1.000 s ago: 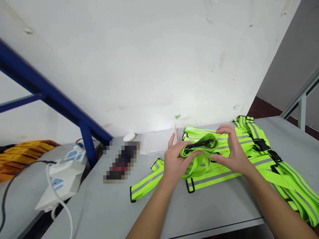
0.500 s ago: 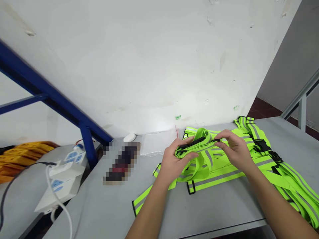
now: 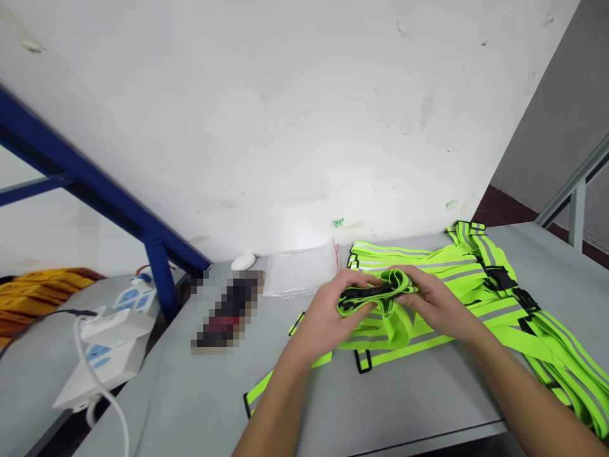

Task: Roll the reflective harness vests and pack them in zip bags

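A neon-green reflective strap [image 3: 398, 279], folded over itself in several layers, is held up in front of me with black plastic pieces tucked among the folds. My left hand [image 3: 333, 311] grips the left end of the bundle, thumb below and fingers above. At its right end, my right hand [image 3: 431, 301] pinches the folds. A loose loop of strap hangs below the bundle. Beneath and behind lie more green straps [image 3: 457, 273] with grey reflective stripes and black buckles [image 3: 499, 278], spread over the grey table [image 3: 380, 406].
Clear plastic bags [image 3: 299, 273] and a white oval object [image 3: 243, 261] lie by the wall. A pixelated item [image 3: 228, 314] is left of my hands. Farther left are white power strips [image 3: 109, 346], a blue metal frame [image 3: 159, 273] and folded orange material [image 3: 42, 295].
My right hand has moved left and down, bringing its end of the strap in against the bundle. The folds are now more compact, and the hands are closer together.
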{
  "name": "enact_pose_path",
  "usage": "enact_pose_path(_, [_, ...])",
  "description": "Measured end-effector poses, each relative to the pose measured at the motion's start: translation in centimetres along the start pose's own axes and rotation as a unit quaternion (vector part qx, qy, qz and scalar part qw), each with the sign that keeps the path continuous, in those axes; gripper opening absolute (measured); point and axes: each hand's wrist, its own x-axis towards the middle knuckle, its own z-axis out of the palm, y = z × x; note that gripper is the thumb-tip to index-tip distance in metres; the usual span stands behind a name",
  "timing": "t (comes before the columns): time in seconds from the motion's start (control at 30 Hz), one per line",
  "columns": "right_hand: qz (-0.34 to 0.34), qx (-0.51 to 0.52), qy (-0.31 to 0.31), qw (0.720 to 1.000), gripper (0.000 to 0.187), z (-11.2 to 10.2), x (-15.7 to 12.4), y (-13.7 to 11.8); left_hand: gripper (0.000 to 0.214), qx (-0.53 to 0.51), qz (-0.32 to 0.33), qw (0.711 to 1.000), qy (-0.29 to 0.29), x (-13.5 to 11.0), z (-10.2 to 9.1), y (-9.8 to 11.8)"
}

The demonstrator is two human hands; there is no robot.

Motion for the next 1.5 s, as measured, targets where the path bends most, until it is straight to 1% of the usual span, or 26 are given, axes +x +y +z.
enact_pose_path(0.1, [-0.021,-0.048,0.045,0.998,0.031,0.9,0.2,0.4,0.023,0.057,-0.006,0.998,-0.034,0.3,-0.5,0.0])
enact_pose_path(0.2, [-0.048,-0.086,0.047,0.994,0.033,1.5,0.3,0.7,0.029,0.127,-0.015,0.989,-0.076,0.4,-0.8,0.6])
enact_pose_path(0.27, [-0.069,-0.128,0.05,0.988,0.034,1.6,0.5,1.0,0.024,0.195,-0.019,0.976,-0.095,0.4,-0.8,1.3])
enact_pose_path(0.37, [-0.104,-0.213,0.069,0.969,0.037,1.7,0.7,1.5,0.021,0.279,-0.043,0.95,-0.133,0.7,-0.4,2.2])
enact_pose_path(0.43, [-0.128,-0.265,0.081,0.952,0.043,1.7,0.9,1.8,0.03,0.299,-0.071,0.937,-0.165,1.2,0.0,2.4])
enact_pose_path(0.5, [-0.147,-0.304,0.096,0.936,0.049,1.7,0.9,2.0,0.041,0.292,-0.092,0.933,-0.187,1.8,0.3,2.3])
enact_pose_path(0.53, [-0.153,-0.315,0.107,0.931,0.05,1.6,0.9,2.0,0.044,0.28,-0.094,0.937,-0.187,2.0,0.4,2.1])
enact_pose_path(0.6, [-0.16,-0.314,0.13,0.927,0.047,1.5,0.8,2.0,0.043,0.243,-0.077,0.952,-0.169,2.4,0.4,1.6])
enact_pose_path(0.7, [-0.163,-0.258,0.152,0.94,0.04,1.4,0.6,1.8,0.031,0.213,-0.018,0.967,-0.135,2.4,0.6,0.9])
enact_pose_path(0.77, [-0.157,-0.214,0.156,0.951,0.037,1.3,0.5,1.5,0.027,0.231,0.013,0.965,-0.124,2.2,0.7,0.4])
enact_pose_path(0.9, [-0.112,-0.133,0.168,0.97,0.032,1.3,0.5,0.9,0.036,0.247,0.036,0.964,-0.09,2.0,1.3,-0.5])
enact_pose_path(0.97, [-0.085,-0.08,0.168,0.979,0.029,1.3,0.5,0.6,0.036,0.249,0.052,0.964,-0.077,2.0,1.4,-1.0])
enact_pose_path(1.03, [-0.056,-0.024,0.149,0.987,0.027,1.0,0.6,0.4,0.031,0.273,0.073,0.957,-0.071,2.1,1.4,-1.3])
enact_pose_path(1.13, [-0.002,0.044,0.092,0.995,0.021,0.0,0.8,0.5,0.029,0.332,0.106,0.935,-0.066,2.2,1.2,-1.6])
enact_pose_path(1.23, [0.012,0.084,0.021,0.996,0.019,-1.2,0.9,0.7,0.032,0.369,0.158,0.914,-0.063,2.2,1.3,-1.5])
enact_pose_path(1.3, [0.009,0.081,-0.012,0.997,0.021,-1.5,0.8,0.7,0.035,0.388,0.185,0.902,-0.047,2.2,1.6,-1.2])
enact_pose_path(1.33, [0.011,0.071,-0.015,0.997,0.023,-1.4,0.7,0.5,0.036,0.397,0.19,0.897,-0.037,2.2,1.8,-1.0])
enact_pose_path(1.4, [0.014,0.03,0.011,0.999,0.029,-0.9,0.6,0.2,0.035,0.414,0.187,0.89,-0.022,2.2,2.3,-0.7])
enact_pose_path(1.43, [0.005,-0.005,0.03,1.0,0.031,-0.5,0.6,0.0,0.035,0.42,0.182,0.889,-0.019,2.1,2.6,-0.6])
enact_pose_path(1.5, [-0.038,-0.099,0.047,0.993,0.032,0.2,0.5,-0.2,0.033,0.429,0.169,0.887,-0.021,2.1,2.9,-0.6])
